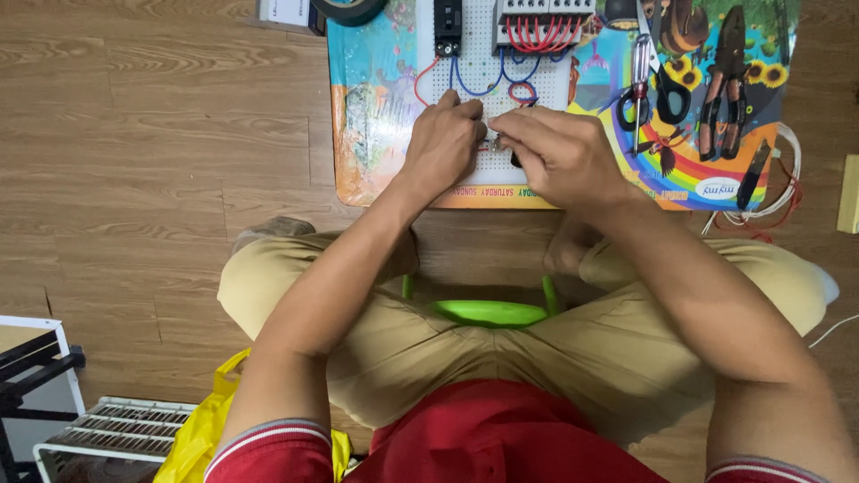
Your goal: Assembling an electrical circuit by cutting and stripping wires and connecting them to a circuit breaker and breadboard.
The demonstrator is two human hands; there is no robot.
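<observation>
Fingertips of both hands meet over a small part on the white perforated board; it is too small to tell what it is. The left hand curls narrow against it, and the right hand pinches it. Red and blue wires loop just beyond. Scissors and pliers lie right, on the colourful mat.

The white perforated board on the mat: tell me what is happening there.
A person seated on a low green stool works with both hands on the white perforated board. The left hand and right hand meet over a small part near its lower edge. Red and blue wires loop above; scissors and pliers lie to the right.
</observation>
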